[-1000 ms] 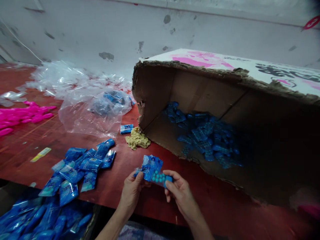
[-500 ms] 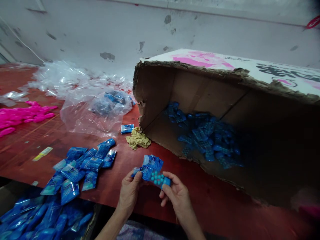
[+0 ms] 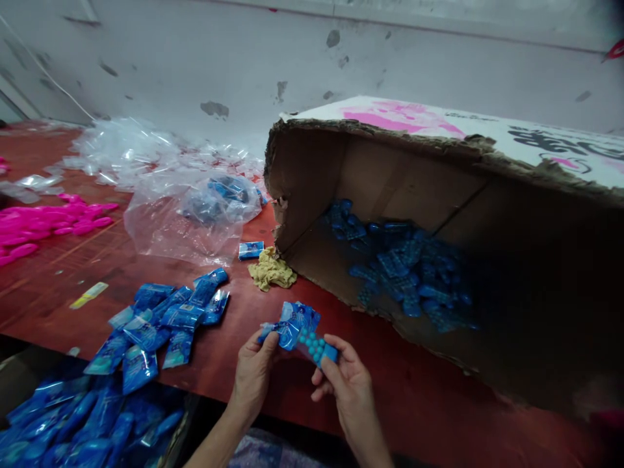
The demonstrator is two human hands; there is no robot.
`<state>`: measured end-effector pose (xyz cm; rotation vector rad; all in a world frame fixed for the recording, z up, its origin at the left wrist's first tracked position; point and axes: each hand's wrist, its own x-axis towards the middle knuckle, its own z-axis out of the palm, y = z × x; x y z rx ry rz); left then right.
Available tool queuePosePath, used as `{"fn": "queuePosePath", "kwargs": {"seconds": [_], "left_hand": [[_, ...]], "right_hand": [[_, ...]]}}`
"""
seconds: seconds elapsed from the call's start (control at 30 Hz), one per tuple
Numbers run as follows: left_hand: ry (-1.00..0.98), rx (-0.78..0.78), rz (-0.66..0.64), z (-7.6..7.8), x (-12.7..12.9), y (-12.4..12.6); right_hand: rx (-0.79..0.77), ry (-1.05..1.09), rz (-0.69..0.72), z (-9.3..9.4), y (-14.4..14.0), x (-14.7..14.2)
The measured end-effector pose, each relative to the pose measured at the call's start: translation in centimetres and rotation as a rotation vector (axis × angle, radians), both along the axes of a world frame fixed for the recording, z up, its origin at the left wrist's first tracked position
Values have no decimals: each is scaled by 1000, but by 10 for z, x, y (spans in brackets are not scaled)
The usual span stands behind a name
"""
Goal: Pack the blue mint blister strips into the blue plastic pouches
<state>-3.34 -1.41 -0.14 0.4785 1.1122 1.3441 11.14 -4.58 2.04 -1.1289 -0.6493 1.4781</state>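
- Head view: the left hand pinched a blue packet by its edge, just above the near edge of the red table.
- The right hand gripped a strip of blue beads, its end tucked at the packet's mouth.
- The strip could snag on the mouth and buckle, since the film looked limp.
- Beads might slip over the table edge toward the heap of packets below.
- A cardboard box lay on its side nearby.

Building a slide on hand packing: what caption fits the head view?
Left hand and right hand hold a blue packet and bead strip beside a tipped cardboard box.
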Motion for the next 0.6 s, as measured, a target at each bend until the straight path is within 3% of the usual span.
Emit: {"fn": "queuePosePath", "kwargs": {"seconds": [0.17,0.37,0.6], "left_hand": [[-60,-67,30,8,5,1],[-148,-88,9,9,9,-1],[-94,-45,-43,5,-2,-1]], "right_hand": [[5,-1,-138,-2,-4,-7],[12,-91,-68,-7,-10,-17],[-35,-73,26,-2,-5,-10]]}}
